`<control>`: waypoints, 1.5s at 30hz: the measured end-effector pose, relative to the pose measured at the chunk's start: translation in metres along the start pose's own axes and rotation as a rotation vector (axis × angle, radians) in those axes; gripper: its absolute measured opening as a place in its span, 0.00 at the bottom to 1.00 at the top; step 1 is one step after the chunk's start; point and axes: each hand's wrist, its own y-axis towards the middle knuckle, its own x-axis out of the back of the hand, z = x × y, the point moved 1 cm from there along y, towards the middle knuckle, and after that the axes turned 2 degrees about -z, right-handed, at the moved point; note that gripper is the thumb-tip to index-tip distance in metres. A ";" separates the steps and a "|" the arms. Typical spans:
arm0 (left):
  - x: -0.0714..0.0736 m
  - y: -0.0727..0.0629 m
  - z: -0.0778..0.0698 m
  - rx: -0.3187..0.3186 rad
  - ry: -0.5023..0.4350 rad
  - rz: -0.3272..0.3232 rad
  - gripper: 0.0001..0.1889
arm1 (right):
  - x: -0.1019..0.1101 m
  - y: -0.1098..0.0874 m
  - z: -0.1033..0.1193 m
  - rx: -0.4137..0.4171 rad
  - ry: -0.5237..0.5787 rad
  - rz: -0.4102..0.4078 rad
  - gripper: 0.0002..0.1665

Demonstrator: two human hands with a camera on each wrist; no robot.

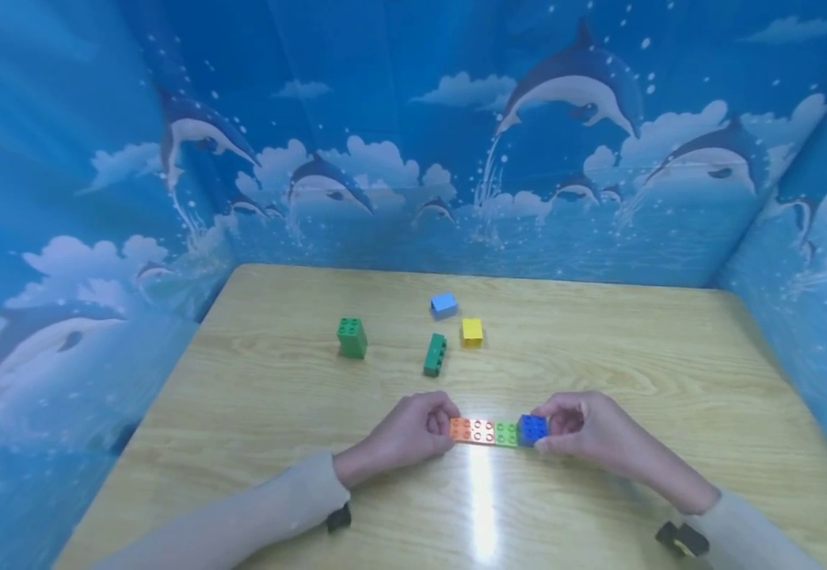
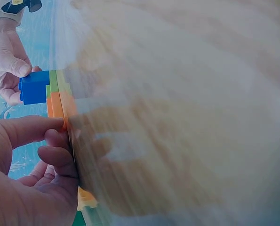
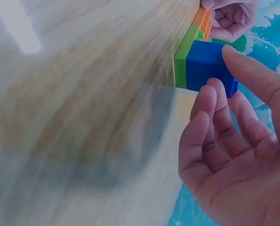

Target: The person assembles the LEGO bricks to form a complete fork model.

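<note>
Orange brick [image 1: 460, 425], head view, five o'clock: your left hand [image 1: 411, 429] pinches its nine-o'clock end, your right hand [image 1: 592, 431] the blue brick [image 1: 531, 430] on the light green brick [image 1: 506, 434]. Left wrist: blue brick at ten. Right wrist: at two, apparently seated, though soft focus.

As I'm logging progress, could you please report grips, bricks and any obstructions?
Left grip holding orange brick; right grip pinching blue brick. Blue brick atop light-green brick. Nothing seen in the way; dark-green brick lies apart, beyond.
</note>
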 end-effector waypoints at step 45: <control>0.004 0.000 0.001 -0.039 -0.003 0.056 0.22 | 0.023 0.012 0.004 0.161 -0.262 -0.049 0.18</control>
